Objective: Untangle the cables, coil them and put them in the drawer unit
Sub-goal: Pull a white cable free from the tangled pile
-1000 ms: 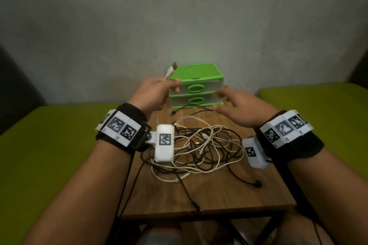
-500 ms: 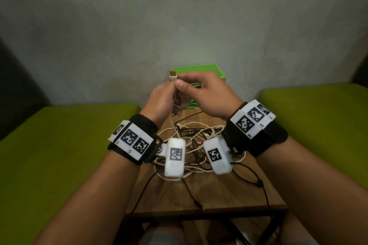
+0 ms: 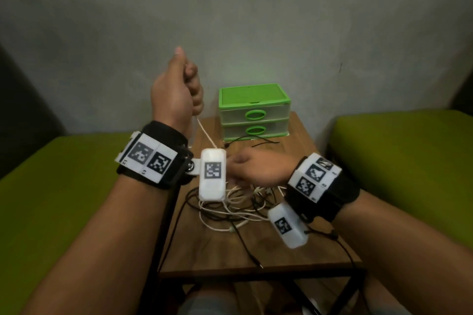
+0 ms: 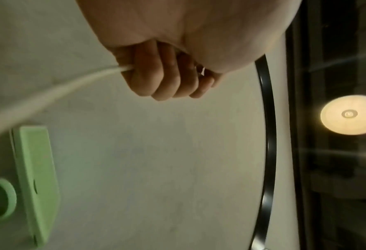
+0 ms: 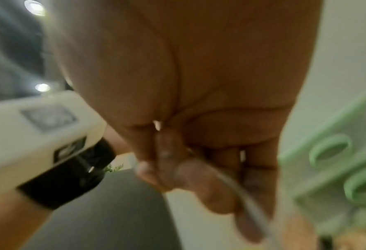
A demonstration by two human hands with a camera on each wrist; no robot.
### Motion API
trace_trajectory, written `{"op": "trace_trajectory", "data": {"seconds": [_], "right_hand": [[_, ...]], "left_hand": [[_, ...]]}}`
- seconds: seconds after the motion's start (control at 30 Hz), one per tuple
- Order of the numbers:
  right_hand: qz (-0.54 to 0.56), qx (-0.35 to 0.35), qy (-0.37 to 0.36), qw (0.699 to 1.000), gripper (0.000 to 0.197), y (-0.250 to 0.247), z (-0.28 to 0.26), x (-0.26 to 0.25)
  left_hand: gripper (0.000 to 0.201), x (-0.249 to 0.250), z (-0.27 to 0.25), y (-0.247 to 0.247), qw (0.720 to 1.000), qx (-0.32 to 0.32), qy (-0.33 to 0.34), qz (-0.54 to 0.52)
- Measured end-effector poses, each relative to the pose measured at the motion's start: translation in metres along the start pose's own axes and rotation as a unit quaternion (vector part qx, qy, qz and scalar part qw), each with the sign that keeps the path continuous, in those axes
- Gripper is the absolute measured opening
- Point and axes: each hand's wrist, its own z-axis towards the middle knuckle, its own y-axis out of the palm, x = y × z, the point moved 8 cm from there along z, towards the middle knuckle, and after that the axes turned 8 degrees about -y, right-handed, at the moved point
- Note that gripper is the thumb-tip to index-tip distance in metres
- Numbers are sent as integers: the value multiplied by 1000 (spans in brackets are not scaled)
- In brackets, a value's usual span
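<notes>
My left hand (image 3: 190, 84) is raised in a fist to the left of the green drawer unit (image 3: 253, 112) and grips the end of a white cable (image 3: 204, 133). The left wrist view shows that white cable (image 4: 49, 94) leaving the curled fingers (image 4: 156, 79). The cable runs down to my right hand (image 3: 238, 165), which is low over the tangle of white and black cables (image 3: 238, 208) on the wooden table (image 3: 210, 250). In the blurred right wrist view, my thumb and fingers (image 5: 199, 177) pinch the white cable (image 5: 246, 194). Both drawers look closed.
Green cushioned seats (image 3: 58, 186) (image 3: 404, 161) flank the small table, and a grey wall stands right behind the drawer unit. A black cable's plug (image 3: 259, 264) lies near the table's front edge. Black leads hang from my wrist cameras.
Both hands were together at the cable's plug in front of the drawer unit. Now my left hand has risen with the cable end, and my right has dropped along the cable to the tangle.
</notes>
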Motion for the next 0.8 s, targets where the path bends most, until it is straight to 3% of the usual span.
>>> {"op": "trace_trajectory", "data": {"seconds": [0.07,0.17,0.3,0.4,0.5,0.6,0.8], "right_hand": [[-133,14,57,989,49,-27,-8,18],[-301,57,182,934,43,-84,-28,58],[-317,165,318,878,33,-144,-72,102],[-273,242,259,894,35,-155,-79,100],[-229,243,161,929,45,-129,-59,65],[-246,211,104,940,47,-102,-30,39],[-256,217,31,941,31,-84,-16,19]], "left_hand": [[45,2,-3,-12,999,21,9,36],[45,-8,-5,-25,994,57,18,91],[45,-16,-2,-50,983,113,40,137],[44,-28,-1,-47,976,84,27,200],[40,-48,-11,-6,963,-30,6,269],[47,-70,-30,44,944,-150,-4,294],[31,-80,-26,44,970,-112,8,217]]}}
